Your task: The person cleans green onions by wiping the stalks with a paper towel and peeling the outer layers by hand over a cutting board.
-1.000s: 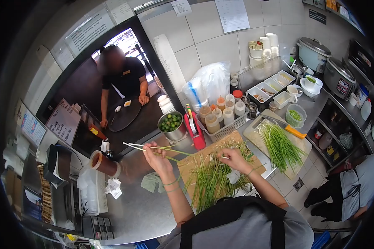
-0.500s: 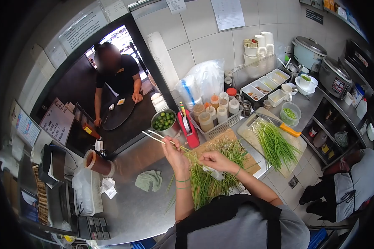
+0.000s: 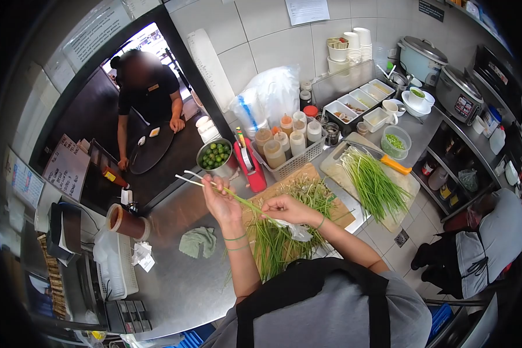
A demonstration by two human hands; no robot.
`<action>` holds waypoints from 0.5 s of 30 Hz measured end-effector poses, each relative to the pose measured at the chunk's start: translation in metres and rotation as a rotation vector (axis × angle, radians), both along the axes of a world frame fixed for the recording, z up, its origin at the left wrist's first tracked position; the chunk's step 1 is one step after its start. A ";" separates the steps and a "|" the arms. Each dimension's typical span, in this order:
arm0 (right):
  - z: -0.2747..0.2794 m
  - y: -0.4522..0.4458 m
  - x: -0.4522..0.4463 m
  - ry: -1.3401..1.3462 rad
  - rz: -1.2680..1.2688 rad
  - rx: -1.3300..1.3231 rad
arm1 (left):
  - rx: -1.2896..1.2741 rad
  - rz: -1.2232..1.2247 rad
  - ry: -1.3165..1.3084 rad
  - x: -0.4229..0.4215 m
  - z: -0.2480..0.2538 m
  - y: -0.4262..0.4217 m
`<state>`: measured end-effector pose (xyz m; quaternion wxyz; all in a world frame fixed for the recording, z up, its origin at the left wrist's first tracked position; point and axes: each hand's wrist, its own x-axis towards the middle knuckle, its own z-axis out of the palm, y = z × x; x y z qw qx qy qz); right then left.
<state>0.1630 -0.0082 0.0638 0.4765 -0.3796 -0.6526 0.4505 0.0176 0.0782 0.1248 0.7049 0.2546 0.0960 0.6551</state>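
My left hand (image 3: 223, 203) is closed around a few spring onions (image 3: 190, 180), their white ends sticking out to the upper left. Lower down on the same stalks, my right hand (image 3: 287, 209) pinches the green part. A crumpled whitish piece (image 3: 298, 231), its material unclear, hangs below my right hand. Under both hands a loose heap of spring onions (image 3: 272, 249) covers much of a wooden board (image 3: 343, 216). To the right, a neater bunch of spring onions (image 3: 374, 185) lies on a pale cutting board (image 3: 336, 162), beside an orange-handled knife (image 3: 396, 164).
Behind the board stand a basket of sauce bottles (image 3: 298, 158), a red tape dispenser (image 3: 250, 168) and a pot of green limes (image 3: 216, 156). A green cloth (image 3: 198, 242) lies left. A person (image 3: 148, 93) stands beyond the hatch; another (image 3: 487, 243) bends at right.
My left hand has lifted slightly and drawn left with the spring onions, whose stalks now stretch plainly between both hands. The whole view has shifted a little.
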 end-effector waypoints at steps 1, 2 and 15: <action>-0.002 -0.001 0.000 0.027 -0.023 0.048 | 0.012 0.005 -0.031 -0.006 -0.003 0.005; -0.005 -0.001 0.004 0.010 -0.012 0.014 | 0.022 0.010 -0.062 -0.013 -0.005 0.008; -0.008 -0.029 0.035 -0.522 -0.259 0.018 | 0.092 0.070 -0.091 -0.039 0.003 0.006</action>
